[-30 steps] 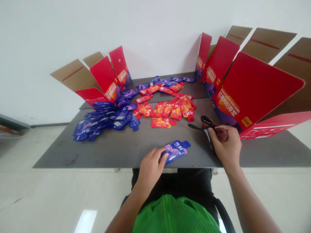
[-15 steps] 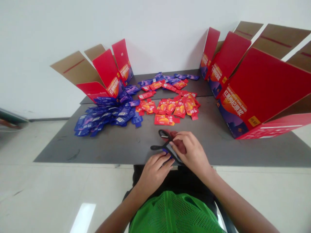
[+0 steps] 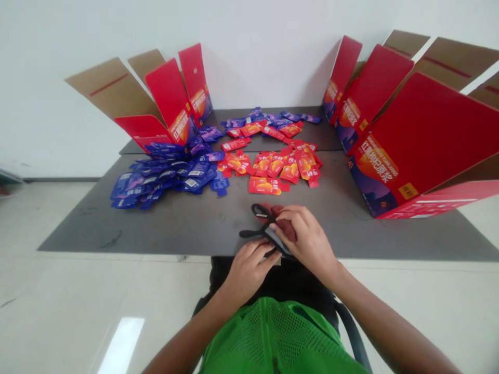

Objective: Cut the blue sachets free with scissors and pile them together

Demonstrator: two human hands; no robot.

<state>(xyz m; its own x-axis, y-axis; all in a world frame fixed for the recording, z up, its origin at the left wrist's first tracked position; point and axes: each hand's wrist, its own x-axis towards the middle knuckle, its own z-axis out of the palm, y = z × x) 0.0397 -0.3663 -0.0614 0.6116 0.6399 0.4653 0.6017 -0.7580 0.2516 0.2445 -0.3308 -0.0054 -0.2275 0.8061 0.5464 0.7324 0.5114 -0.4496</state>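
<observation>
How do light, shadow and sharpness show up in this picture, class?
Head view: bright glare on the floor at lower left; head view: soft shadow on the wall, just left of the right-hand boxes; head view: small print on the blue packets too blurred to read.

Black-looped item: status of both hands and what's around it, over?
Right hand gripping black-looped item; left hand at its near edge. Red sachets just beyond; red cartons to the right.

5 open red cartons, gray table, white wall, pale floor
</observation>
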